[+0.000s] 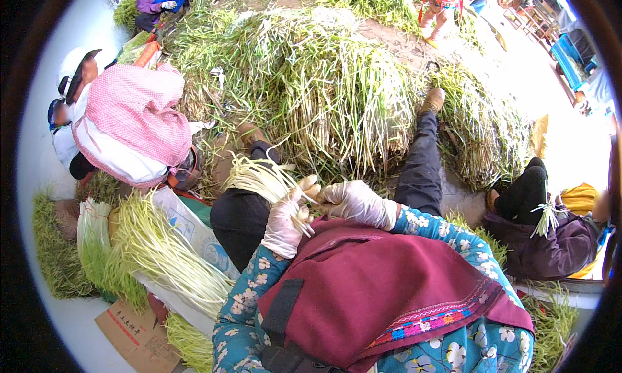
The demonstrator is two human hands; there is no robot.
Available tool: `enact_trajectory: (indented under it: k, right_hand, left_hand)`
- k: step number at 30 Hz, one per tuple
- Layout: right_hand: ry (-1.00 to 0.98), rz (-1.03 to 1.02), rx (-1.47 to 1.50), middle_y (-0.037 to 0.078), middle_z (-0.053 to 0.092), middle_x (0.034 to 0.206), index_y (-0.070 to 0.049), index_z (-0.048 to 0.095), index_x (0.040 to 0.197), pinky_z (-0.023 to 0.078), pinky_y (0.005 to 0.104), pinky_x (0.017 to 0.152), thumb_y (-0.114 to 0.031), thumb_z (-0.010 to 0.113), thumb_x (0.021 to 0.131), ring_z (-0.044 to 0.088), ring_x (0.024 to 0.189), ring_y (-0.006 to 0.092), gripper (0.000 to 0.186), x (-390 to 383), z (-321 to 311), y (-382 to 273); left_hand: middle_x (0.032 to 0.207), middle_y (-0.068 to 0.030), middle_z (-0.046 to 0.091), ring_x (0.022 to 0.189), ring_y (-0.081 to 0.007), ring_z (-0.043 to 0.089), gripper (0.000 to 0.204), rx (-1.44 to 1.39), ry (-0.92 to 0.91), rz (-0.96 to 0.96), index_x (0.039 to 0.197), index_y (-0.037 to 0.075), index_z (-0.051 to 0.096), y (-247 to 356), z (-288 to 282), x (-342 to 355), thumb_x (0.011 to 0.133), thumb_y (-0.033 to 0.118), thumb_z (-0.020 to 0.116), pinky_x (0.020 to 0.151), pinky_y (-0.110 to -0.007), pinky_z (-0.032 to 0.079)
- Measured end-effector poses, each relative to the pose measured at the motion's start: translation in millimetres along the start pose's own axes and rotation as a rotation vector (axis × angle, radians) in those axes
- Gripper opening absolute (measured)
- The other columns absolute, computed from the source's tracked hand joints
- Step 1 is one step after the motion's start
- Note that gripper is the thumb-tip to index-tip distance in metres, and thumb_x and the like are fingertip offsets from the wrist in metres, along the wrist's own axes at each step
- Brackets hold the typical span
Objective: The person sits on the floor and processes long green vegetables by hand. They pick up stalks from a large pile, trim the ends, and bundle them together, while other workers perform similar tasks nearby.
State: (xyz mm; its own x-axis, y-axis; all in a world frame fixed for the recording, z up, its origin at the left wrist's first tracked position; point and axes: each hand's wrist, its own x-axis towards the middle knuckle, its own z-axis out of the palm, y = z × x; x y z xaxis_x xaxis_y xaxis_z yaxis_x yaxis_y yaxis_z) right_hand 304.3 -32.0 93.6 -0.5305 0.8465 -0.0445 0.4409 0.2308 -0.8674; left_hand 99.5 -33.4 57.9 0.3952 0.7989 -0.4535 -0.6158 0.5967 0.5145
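Head view: a small bunch of pale green-white stalks (262, 177) sits just left of frame centre, over the person's dark-trousered lap. Left hand (288, 221), in a thin whitish glove, is closed around the cut ends of the bunch; the stalks fan out toward 10 o'clock. Right hand (353, 201), also gloved, lies just beside the left at 3 o'clock, fingers curled at the same stalk ends; whether it pinches a stalk I cannot tell. Both hands are together, touching or nearly so. Below them, at 6 o'clock, a maroon apron (382, 289) over floral teal sleeves. At 12 o'clock a large heap of green stalks (324, 88) on the ground. At 8 o'clock trimmed bundles (162, 250) lie on a white sack. At 10 o'clock a person in a pink checked head covering (133, 117). At 4 o'clock another seated person (544, 243).
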Motion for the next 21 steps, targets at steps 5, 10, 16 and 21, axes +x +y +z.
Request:
enact_trajectory:
  k: [5,10,16,21]
  right_hand:
    - [-0.118,-0.046,-0.185,0.018,0.065,0.083,-0.008,0.065,0.095,0.051,0.0433,0.069,-0.033,0.06,0.092,0.064,0.08,0.0373,0.026,0,8,16]
    - [-0.071,0.041,-0.338,0.016,0.067,0.085,-0.011,0.065,0.096,0.051,0.045,0.071,-0.032,0.06,0.091,0.065,0.082,0.0388,0.023,-27,-10,58]
    - [-0.007,0.288,-0.103,0.01,0.071,0.088,-0.012,0.069,0.106,0.052,0.0396,0.074,-0.037,0.063,0.09,0.069,0.086,0.0265,0.03,-35,-44,61]
    - [-0.134,0.112,0.749,0.001,0.065,0.09,-0.001,0.063,0.117,0.047,0.0237,0.069,-0.032,0.063,0.095,0.058,0.08,0.0084,0.038,7,-14,3]
  left_hand:
    - [0.062,0.0032,0.044,0.049,-0.0069,0.038,0.046,-0.044,-0.126,0.108,0.123,-0.006,0.057,10,-17,-2,0.096,0.031,0.058,0.051,-0.026,0.038]
    - [0.057,0.0055,0.042,0.044,-0.0062,0.035,0.04,-0.062,-0.187,0.184,0.118,-0.005,0.06,46,-24,-8,0.093,0.027,0.061,0.047,-0.026,0.037]
    - [0.058,0.0027,0.053,0.043,-0.0061,0.043,0.037,0.326,0.019,0.339,0.102,-0.007,0.065,45,2,-26,0.091,0.028,0.063,0.043,-0.023,0.039]
    - [0.062,-0.0032,0.059,0.045,-0.0094,0.049,0.024,0.537,0.038,0.246,0.09,-0.005,0.068,13,28,-31,0.089,0.018,0.061,0.041,-0.021,0.037]
